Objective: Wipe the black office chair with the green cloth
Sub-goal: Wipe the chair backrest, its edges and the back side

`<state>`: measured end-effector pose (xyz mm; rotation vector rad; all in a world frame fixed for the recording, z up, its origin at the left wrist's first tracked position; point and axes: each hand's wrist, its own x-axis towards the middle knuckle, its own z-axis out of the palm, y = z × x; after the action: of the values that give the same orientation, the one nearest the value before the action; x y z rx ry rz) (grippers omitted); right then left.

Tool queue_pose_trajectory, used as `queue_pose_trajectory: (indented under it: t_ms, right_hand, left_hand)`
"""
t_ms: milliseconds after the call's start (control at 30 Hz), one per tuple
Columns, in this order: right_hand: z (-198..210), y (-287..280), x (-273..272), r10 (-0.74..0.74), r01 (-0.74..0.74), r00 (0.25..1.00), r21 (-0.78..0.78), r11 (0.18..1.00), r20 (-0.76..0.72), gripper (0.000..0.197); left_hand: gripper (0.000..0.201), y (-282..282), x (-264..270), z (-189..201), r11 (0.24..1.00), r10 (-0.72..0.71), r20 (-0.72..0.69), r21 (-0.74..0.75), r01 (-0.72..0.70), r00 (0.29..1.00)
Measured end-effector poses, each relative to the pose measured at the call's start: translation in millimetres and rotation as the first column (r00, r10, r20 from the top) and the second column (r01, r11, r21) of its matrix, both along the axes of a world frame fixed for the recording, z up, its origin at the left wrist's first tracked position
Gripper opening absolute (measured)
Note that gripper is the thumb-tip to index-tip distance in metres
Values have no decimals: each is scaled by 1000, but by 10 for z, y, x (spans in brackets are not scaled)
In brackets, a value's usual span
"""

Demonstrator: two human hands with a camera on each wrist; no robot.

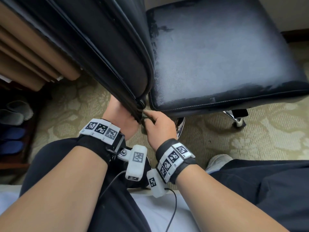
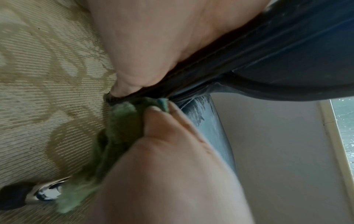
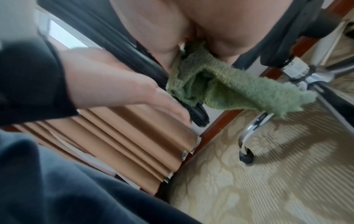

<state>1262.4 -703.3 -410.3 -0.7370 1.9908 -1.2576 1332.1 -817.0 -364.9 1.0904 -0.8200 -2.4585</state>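
The black office chair has its backrest [image 1: 108,47] at upper left and its dusty seat [image 1: 217,56] to the right. My left hand [image 1: 122,116] holds the backrest's lower edge, thumb pressed on the piping [image 2: 172,84] and fingers behind it. Just to its right, my right hand [image 1: 155,124] pinches the green cloth [image 3: 220,84] against that same bottom edge. The cloth [image 2: 118,128] is bunched at the fingertips and its loose end hangs down. In the head view the cloth is almost wholly hidden by my hands.
Tan curtain folds [image 1: 33,56] hang at the left, close behind the backrest. The chair's chrome base [image 1: 234,116] and a castor [image 3: 246,157] stand on patterned carpet [image 1: 250,139]. Slippers [image 1: 15,113] lie at far left. My knees fill the lower frame.
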Motion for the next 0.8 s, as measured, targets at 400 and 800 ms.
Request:
queue_pose_trajectory:
  t_ms: [400, 800]
  right_hand:
    - [-393, 42, -17, 28, -67, 983, 213, 975, 181, 42]
    - [-481, -46, -140, 68, -97, 946, 78, 992, 317, 41]
  left_hand:
    - [46, -78, 197, -318, 948, 98, 40, -308, -81, 994]
    - [35, 528, 27, 85, 822, 261, 306, -567, -45, 916]
